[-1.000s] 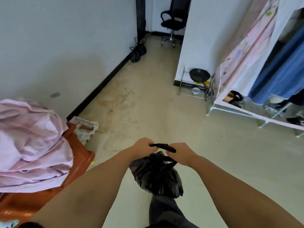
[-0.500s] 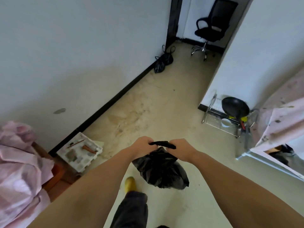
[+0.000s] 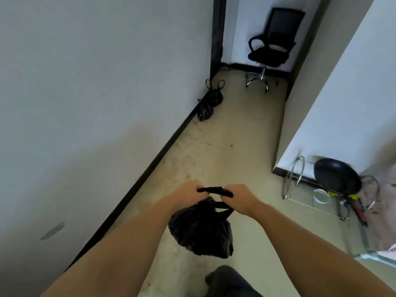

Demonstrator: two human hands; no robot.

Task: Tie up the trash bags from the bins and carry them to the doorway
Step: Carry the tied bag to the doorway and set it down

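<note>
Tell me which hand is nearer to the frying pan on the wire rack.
Right. The right hand grips the bag's handle on the side toward the frying pan; the left hand grips it farther away, toward the wall.

Both your forearms are bare up to the frame's edge, with no sleeve, watch or band showing on either one. Your left hand and right hand wear no gloves or rings that can be made out. Your leg is in dark grey trousers at the bottom edge.
</note>
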